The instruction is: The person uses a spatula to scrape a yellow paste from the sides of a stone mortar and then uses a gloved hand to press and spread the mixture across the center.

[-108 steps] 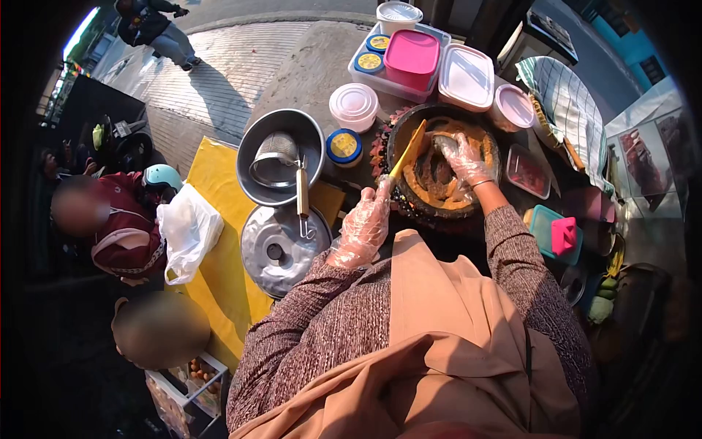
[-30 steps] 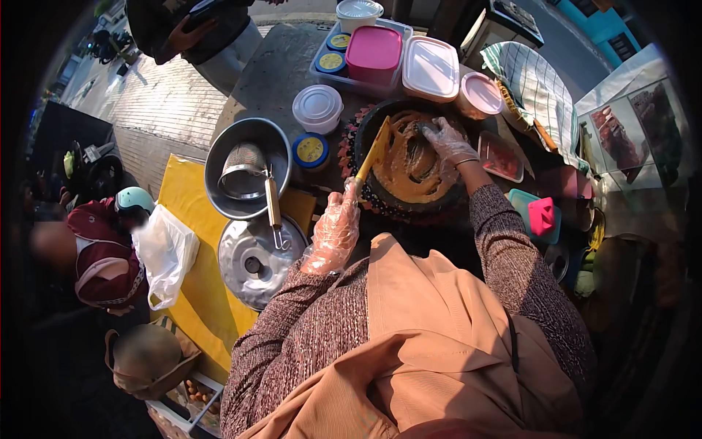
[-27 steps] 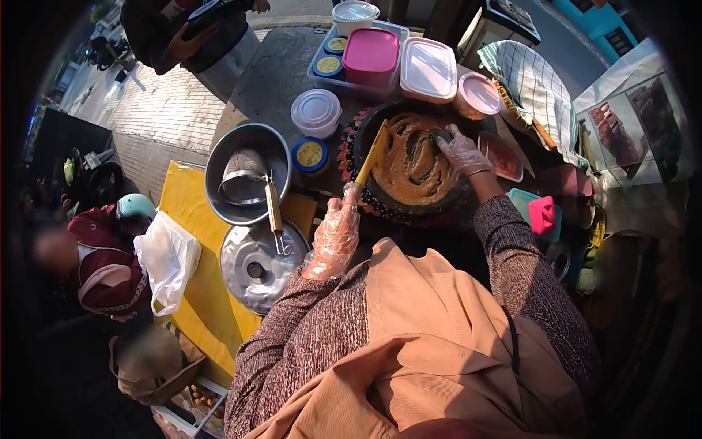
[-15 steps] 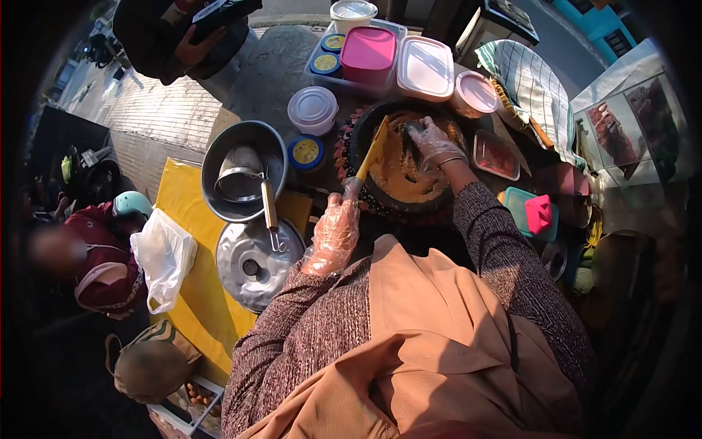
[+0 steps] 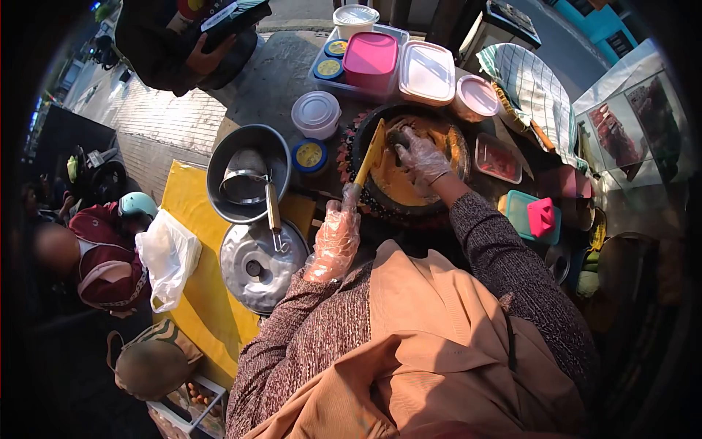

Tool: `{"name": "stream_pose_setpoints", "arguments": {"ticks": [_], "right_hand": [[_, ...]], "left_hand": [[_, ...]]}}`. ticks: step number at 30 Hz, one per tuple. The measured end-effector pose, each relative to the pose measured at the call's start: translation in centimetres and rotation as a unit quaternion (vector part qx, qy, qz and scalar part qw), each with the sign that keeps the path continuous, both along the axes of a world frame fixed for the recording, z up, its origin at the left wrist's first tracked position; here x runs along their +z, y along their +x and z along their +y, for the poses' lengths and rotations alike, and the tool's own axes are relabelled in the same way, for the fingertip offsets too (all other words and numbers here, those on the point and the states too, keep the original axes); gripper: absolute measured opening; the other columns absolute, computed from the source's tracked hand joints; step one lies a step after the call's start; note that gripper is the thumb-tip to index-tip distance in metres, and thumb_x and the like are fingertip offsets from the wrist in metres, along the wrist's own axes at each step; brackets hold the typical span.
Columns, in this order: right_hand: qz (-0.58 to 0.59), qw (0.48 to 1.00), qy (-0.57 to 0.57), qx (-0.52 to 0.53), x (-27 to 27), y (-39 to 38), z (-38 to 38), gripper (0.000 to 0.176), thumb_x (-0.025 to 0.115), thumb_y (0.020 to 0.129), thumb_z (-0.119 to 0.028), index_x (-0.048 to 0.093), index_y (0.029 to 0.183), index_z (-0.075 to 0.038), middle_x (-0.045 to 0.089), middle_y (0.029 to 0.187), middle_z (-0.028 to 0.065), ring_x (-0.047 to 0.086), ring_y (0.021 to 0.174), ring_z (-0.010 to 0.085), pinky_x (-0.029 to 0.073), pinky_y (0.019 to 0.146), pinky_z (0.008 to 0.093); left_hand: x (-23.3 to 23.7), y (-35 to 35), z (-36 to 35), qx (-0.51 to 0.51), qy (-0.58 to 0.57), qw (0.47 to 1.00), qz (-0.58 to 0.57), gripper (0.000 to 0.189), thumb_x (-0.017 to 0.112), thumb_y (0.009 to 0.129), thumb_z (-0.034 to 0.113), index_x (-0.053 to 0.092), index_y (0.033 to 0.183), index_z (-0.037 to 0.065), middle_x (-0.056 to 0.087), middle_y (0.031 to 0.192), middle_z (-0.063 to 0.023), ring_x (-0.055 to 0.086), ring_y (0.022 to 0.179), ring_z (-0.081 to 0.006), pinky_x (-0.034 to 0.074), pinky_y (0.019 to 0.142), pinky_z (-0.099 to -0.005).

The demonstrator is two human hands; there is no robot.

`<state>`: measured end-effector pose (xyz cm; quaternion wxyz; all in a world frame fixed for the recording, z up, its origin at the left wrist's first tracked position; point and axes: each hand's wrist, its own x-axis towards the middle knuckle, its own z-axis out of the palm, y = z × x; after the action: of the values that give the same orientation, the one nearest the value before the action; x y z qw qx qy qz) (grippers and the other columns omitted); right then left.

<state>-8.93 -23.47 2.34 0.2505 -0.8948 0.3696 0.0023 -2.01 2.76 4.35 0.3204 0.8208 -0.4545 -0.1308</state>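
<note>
A wide dark mortar (image 5: 356,155) holds an orange-brown paste (image 5: 395,179). My left hand (image 5: 336,238), in a clear plastic glove, is wrapped round the handle of a yellow spatula (image 5: 373,155), whose blade rests at the mortar's left inner side. Over the paste is my right hand (image 5: 423,157), also gloved, its fingers closed round a dark pestle (image 5: 397,137) that shows only in part. Right of the mortar sits a clear tub of red food (image 5: 499,158).
Left are a grey basin (image 5: 216,157) with a strainer (image 5: 243,186), a metal lid (image 5: 265,267) and a white plastic bag (image 5: 168,256). Lidded containers (image 5: 428,71) line the back. One person (image 5: 208,55) stands at the back left; another in maroon (image 5: 110,263) is at the left.
My right hand has moved left and slightly down in the mortar, with the pestle. My left hand still holds the spatula. The view has shifted slightly.
</note>
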Motion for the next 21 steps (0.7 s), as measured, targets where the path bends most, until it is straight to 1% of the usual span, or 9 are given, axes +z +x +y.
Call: {"name": "stream_pose_setpoints", "arguments": {"ticks": [3, 4, 9, 11, 14, 15, 17, 18, 21], "right_hand": [[-0.005, 0.99, -0.11, 0.085, -2.0, -1.8, 1.7, 0.049, 0.054, 0.088, -0.036, 0.042, 0.131, -0.014, 0.062, 0.106, 0.0239, 0.061, 0.094, 0.041, 0.049, 0.08, 0.0487], [0.08, 0.993, -0.082, 0.041, -0.4, -1.5, 1.0, 0.049, 0.053, 0.088, -0.037, 0.042, 0.131, -0.015, 0.063, 0.103, 0.0235, 0.062, 0.092, 0.0409, 0.049, 0.079, 0.0485], [0.021, 0.996, -0.017, -0.089, -1.5, -2.5, -3.4, 0.053, 0.054, 0.086, -0.042, 0.044, 0.13, -0.014, 0.064, 0.101, 0.0201, 0.063, 0.09, 0.0395, 0.05, 0.079, 0.0499], [0.077, 0.995, -0.068, 0.018, -0.8, -5.1, -0.5, 0.053, 0.056, 0.085, -0.04, 0.045, 0.129, -0.013, 0.063, 0.1, 0.0229, 0.064, 0.086, 0.0388, 0.052, 0.075, 0.0486], [0.066, 0.994, -0.085, -0.035, -0.8, -8.4, 2.6, 0.055, 0.054, 0.087, -0.041, 0.042, 0.132, -0.011, 0.059, 0.098, 0.0279, 0.063, 0.084, 0.0423, 0.052, 0.072, 0.0505], [0.067, 0.993, -0.087, -0.036, -0.8, -9.1, 3.0, 0.055, 0.054, 0.087, -0.041, 0.042, 0.132, -0.011, 0.059, 0.098, 0.0279, 0.063, 0.084, 0.0423, 0.052, 0.072, 0.0505], [0.083, 0.985, -0.139, -0.057, -1.2, -10.5, 3.4, 0.052, 0.056, 0.087, -0.038, 0.043, 0.13, -0.011, 0.056, 0.102, 0.0283, 0.064, 0.081, 0.0414, 0.053, 0.067, 0.049], [0.025, 0.981, -0.185, -0.045, -2.1, -11.6, 3.6, 0.05, 0.057, 0.087, -0.035, 0.045, 0.129, -0.01, 0.054, 0.107, 0.0275, 0.063, 0.075, 0.0411, 0.053, 0.064, 0.0487], [0.046, 0.985, -0.155, -0.065, 0.8, -12.4, 5.2, 0.046, 0.055, 0.089, -0.032, 0.048, 0.125, -0.006, 0.054, 0.104, 0.025, 0.063, 0.077, 0.0399, 0.052, 0.065, 0.0462]], "left_hand": [[0.0, 0.2, 0.0, 0.001, 0.005, 0.999, -0.032, 0.053, 0.054, 0.086, 0.006, 0.039, 0.136, 0.009, 0.05, 0.1, -0.0211, 0.06, 0.079, -0.0389, 0.051, 0.064, -0.0441], [-0.1, 0.3, -0.2, -0.005, -0.005, 0.999, -0.05, 0.052, 0.054, 0.086, 0.006, 0.039, 0.136, 0.008, 0.05, 0.099, -0.0211, 0.06, 0.079, -0.0396, 0.051, 0.064, -0.0449], [1.6, 0.1, -0.6, -0.022, -0.023, 0.999, -0.041, 0.05, 0.052, 0.086, 0.0, 0.04, 0.134, 0.005, 0.051, 0.1, -0.0215, 0.057, 0.083, -0.0371, 0.049, 0.07, -0.0424], [1.6, 0.0, -0.9, -0.035, -0.04, 0.998, -0.041, 0.05, 0.052, 0.085, -0.002, 0.041, 0.133, 0.004, 0.051, 0.1, -0.0216, 0.055, 0.086, -0.0355, 0.049, 0.073, -0.0406], [1.1, -0.2, -1.1, -0.05, -0.115, 0.99, 0.056, 0.043, 0.052, 0.084, -0.006, 0.044, 0.126, -0.001, 0.05, 0.105, -0.0197, 0.051, 0.096, -0.0317, 0.044, 0.084, -0.0386], [-1.1, -0.4, -1.3, -0.051, -0.117, 0.99, 0.057, 0.043, 0.052, 0.084, -0.006, 0.044, 0.126, -0.001, 0.05, 0.105, -0.0197, 0.051, 0.096, -0.0317, 0.044, 0.084, -0.0386], [-7.3, -0.6, -1.9, 0.004, -0.247, 0.942, 0.227, 0.033, 0.051, 0.086, -0.003, 0.046, 0.119, -0.002, 0.051, 0.108, -0.0183, 0.052, 0.096, -0.0304, 0.042, 0.087, -0.0377], [-7.2, -0.5, -1.7, 0.038, -0.158, 0.93, 0.331, 0.027, 0.053, 0.087, 0.001, 0.048, 0.113, -0.001, 0.051, 0.108, -0.0174, 0.053, 0.098, -0.0289, 0.041, 0.089, -0.0359], [-8.3, -0.3, -2.0, 0.027, -0.131, 0.941, 0.31, 0.027, 0.055, 0.086, 0.004, 0.049, 0.112, -0.001, 0.052, 0.105, -0.0184, 0.053, 0.096, -0.0284, 0.042, 0.088, -0.0386]]}}
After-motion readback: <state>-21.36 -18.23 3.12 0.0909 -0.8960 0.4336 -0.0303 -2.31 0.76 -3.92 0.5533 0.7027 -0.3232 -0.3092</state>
